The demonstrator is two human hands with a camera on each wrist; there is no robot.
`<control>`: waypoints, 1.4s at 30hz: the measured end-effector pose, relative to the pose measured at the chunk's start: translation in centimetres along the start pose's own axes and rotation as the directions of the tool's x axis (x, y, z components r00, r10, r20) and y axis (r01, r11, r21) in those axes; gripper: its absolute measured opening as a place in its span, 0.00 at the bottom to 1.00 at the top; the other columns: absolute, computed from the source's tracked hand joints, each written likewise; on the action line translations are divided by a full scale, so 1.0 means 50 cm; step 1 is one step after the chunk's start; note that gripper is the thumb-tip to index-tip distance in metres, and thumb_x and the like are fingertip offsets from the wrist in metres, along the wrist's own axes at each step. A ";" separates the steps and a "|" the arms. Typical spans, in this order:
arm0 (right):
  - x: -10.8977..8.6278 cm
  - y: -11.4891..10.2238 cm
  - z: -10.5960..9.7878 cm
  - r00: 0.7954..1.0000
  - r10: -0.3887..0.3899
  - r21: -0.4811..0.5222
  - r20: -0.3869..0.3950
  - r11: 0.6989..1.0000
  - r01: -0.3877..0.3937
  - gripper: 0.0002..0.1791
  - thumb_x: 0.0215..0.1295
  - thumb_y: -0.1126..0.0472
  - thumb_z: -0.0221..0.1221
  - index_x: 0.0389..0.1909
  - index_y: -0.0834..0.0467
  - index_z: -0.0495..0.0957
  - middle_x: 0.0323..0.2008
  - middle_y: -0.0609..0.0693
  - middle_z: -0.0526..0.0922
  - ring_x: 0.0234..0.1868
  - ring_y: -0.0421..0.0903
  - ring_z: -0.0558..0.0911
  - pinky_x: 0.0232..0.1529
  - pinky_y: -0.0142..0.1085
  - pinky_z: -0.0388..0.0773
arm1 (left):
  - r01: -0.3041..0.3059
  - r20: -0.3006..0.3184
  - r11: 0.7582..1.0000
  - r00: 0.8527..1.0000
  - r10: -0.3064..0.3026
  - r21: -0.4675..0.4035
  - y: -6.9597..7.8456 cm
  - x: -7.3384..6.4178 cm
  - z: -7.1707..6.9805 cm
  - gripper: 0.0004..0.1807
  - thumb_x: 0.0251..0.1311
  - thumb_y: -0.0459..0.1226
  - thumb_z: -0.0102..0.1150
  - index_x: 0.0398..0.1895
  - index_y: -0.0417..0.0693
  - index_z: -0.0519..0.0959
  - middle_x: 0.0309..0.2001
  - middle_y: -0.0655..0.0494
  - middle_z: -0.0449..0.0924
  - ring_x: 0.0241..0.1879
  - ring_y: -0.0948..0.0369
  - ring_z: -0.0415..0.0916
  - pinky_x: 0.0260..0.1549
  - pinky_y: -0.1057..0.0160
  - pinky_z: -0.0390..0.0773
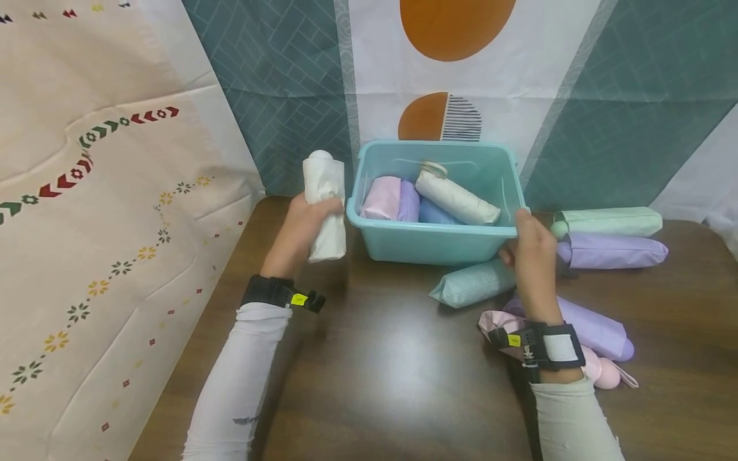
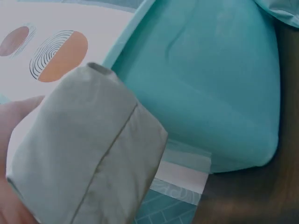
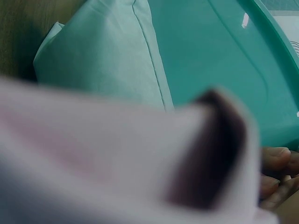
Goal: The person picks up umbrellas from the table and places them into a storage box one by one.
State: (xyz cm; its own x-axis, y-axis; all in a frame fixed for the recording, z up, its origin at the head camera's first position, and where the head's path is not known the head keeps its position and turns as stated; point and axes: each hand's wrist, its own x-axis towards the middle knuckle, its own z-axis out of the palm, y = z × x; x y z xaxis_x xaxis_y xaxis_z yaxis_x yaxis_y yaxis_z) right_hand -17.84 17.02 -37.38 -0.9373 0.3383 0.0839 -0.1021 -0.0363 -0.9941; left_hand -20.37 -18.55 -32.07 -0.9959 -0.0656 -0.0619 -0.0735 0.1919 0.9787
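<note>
My left hand (image 1: 302, 221) grips a white folded umbrella (image 1: 325, 211), held upright just left of a light-blue plastic bin (image 1: 432, 245). In the left wrist view the end of that white umbrella (image 2: 93, 149) fills the foreground. My right hand (image 1: 533, 253) holds the bin's front right corner at the rim. Inside the bin lie a pink umbrella (image 1: 382, 197), a purple umbrella (image 1: 409, 203), a blue umbrella (image 1: 436, 212) and, slanting on top, another white umbrella (image 1: 458, 198). A teal umbrella (image 1: 475, 283) lies before the bin, partly hidden by my right hand.
On the table's right side lie a mint umbrella (image 1: 614, 221), a lilac umbrella (image 1: 617, 250), another lilac umbrella (image 1: 596, 330) and a pink umbrella (image 1: 590, 362), partly under my right wrist. A patterned curtain (image 1: 300, 109) hangs behind the bin. Printed cloth (image 1: 115, 224) borders the left.
</note>
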 end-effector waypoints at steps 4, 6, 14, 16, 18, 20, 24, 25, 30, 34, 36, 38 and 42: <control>-0.002 0.002 0.000 1.000 -0.023 0.025 -0.001 0.999 0.023 0.29 0.67 0.41 0.56 0.22 0.60 0.60 0.16 0.51 0.58 0.16 0.45 0.59 0.17 0.33 0.60 | 0.045 -0.012 0.999 0.999 -0.045 -0.021 0.014 0.010 0.002 0.27 0.53 0.41 0.59 0.57 0.44 0.66 0.47 0.45 0.71 0.43 0.50 0.73 0.35 0.55 0.77; -0.002 0.003 0.000 1.000 -0.029 0.035 -0.002 0.999 0.029 0.29 0.66 0.41 0.57 0.21 0.60 0.60 0.16 0.51 0.58 0.16 0.45 0.59 0.17 0.33 0.59 | 0.059 -0.005 0.998 0.998 -0.059 -0.037 0.021 0.016 0.003 0.28 0.53 0.41 0.59 0.57 0.43 0.65 0.47 0.45 0.70 0.42 0.50 0.73 0.34 0.55 0.77; 0.000 0.001 -0.001 1.000 -0.025 0.012 0.000 1.000 0.025 0.29 0.67 0.41 0.56 0.22 0.60 0.60 0.16 0.52 0.58 0.17 0.46 0.60 0.17 0.34 0.59 | 0.157 0.072 0.986 0.986 -0.153 -0.052 0.061 0.034 -0.007 0.38 0.56 0.51 0.63 0.66 0.50 0.58 0.53 0.46 0.69 0.50 0.49 0.72 0.38 0.53 0.77; 0.000 0.002 0.000 1.000 -0.031 -0.003 0.001 1.000 0.031 0.29 0.67 0.41 0.56 0.22 0.60 0.60 0.16 0.52 0.58 0.17 0.46 0.60 0.18 0.34 0.59 | 0.180 0.082 0.983 0.981 -0.177 -0.034 0.072 0.039 -0.011 0.40 0.55 0.54 0.63 0.67 0.52 0.57 0.54 0.47 0.69 0.51 0.49 0.72 0.39 0.52 0.77; -0.001 0.002 0.000 0.999 -0.038 -0.014 0.006 0.999 0.039 0.29 0.68 0.41 0.55 0.22 0.60 0.60 0.17 0.52 0.59 0.17 0.46 0.61 0.18 0.35 0.59 | 0.186 0.086 0.982 0.979 -0.183 -0.031 0.082 0.045 -0.014 0.40 0.55 0.55 0.63 0.67 0.51 0.58 0.54 0.47 0.69 0.51 0.49 0.71 0.39 0.52 0.77; -0.001 0.002 0.000 0.999 -0.043 -0.024 0.009 0.999 0.043 0.28 0.68 0.40 0.54 0.23 0.60 0.60 0.17 0.52 0.59 0.17 0.47 0.61 0.18 0.35 0.58 | 0.179 0.091 0.983 0.981 -0.174 -0.051 0.093 0.052 -0.013 0.40 0.55 0.55 0.63 0.66 0.51 0.59 0.54 0.47 0.69 0.51 0.49 0.72 0.40 0.52 0.77; 0.000 0.003 -0.002 0.999 -0.041 -0.020 0.012 0.999 0.041 0.28 0.68 0.41 0.54 0.23 0.60 0.61 0.17 0.52 0.59 0.17 0.47 0.61 0.18 0.36 0.58 | 0.175 0.122 0.979 0.979 -0.161 -0.108 0.113 0.064 -0.005 0.40 0.54 0.55 0.65 0.65 0.49 0.61 0.54 0.46 0.70 0.51 0.49 0.73 0.41 0.52 0.77; 0.001 0.004 -0.002 0.999 -0.038 -0.015 0.011 0.999 0.038 0.28 0.68 0.41 0.54 0.23 0.60 0.61 0.17 0.52 0.59 0.17 0.47 0.61 0.18 0.36 0.58 | 0.179 0.131 0.978 0.978 -0.164 -0.111 0.118 0.067 -0.001 0.40 0.54 0.56 0.65 0.65 0.49 0.61 0.54 0.46 0.70 0.51 0.49 0.73 0.41 0.52 0.77; 0.004 0.006 -0.005 1.000 -0.027 -0.030 0.010 0.999 0.027 0.28 0.68 0.40 0.54 0.24 0.61 0.61 0.18 0.52 0.59 0.18 0.47 0.61 0.19 0.36 0.58 | 0.190 0.171 0.979 0.969 -0.177 -0.067 0.140 0.076 0.021 0.40 0.56 0.56 0.63 0.66 0.49 0.59 0.56 0.48 0.70 0.52 0.50 0.72 0.43 0.53 0.76; 0.004 0.006 -0.005 1.000 -0.022 -0.040 0.015 0.999 0.023 0.28 0.68 0.40 0.54 0.24 0.61 0.61 0.18 0.52 0.60 0.18 0.47 0.62 0.19 0.36 0.58 | 0.151 0.205 0.988 0.968 -0.142 -0.026 0.150 0.082 0.040 0.38 0.60 0.51 0.61 0.66 0.46 0.57 0.56 0.47 0.69 0.52 0.51 0.72 0.44 0.56 0.76; 0.004 0.006 -0.005 1.000 -0.020 -0.037 0.016 0.999 0.020 0.28 0.68 0.40 0.54 0.24 0.61 0.61 0.18 0.52 0.60 0.18 0.47 0.62 0.19 0.36 0.59 | 0.135 0.226 0.991 0.965 -0.129 -0.008 0.155 0.083 0.050 0.36 0.61 0.50 0.59 0.65 0.44 0.56 0.55 0.47 0.68 0.51 0.51 0.72 0.44 0.57 0.76; 0.004 0.006 -0.005 1.000 -0.018 -0.029 0.014 0.999 0.019 0.28 0.68 0.40 0.54 0.24 0.60 0.61 0.18 0.52 0.59 0.18 0.47 0.62 0.19 0.36 0.59 | 0.130 0.253 0.992 0.959 -0.124 -0.005 0.160 0.084 0.059 0.35 0.62 0.49 0.59 0.65 0.43 0.56 0.55 0.46 0.68 0.51 0.51 0.73 0.44 0.58 0.76; 0.002 0.005 -0.003 1.000 -0.021 -0.036 0.010 0.999 0.022 0.29 0.67 0.39 0.54 0.24 0.60 0.61 0.19 0.52 0.60 0.18 0.47 0.62 0.19 0.36 0.59 | 0.152 0.297 0.988 0.943 -0.151 0.017 0.167 0.090 0.078 0.35 0.64 0.48 0.57 0.65 0.44 0.53 0.56 0.47 0.66 0.53 0.52 0.72 0.44 0.59 0.76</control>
State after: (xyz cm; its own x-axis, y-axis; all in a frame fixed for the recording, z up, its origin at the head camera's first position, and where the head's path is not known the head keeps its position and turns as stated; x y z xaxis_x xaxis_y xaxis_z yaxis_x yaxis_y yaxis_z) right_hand -17.93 17.19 -37.63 -0.9383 0.3292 0.1057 -0.1103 0.0049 -0.9939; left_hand -25.69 -13.41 -24.93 -0.9435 0.2003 -0.2640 -0.2253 0.1967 0.9542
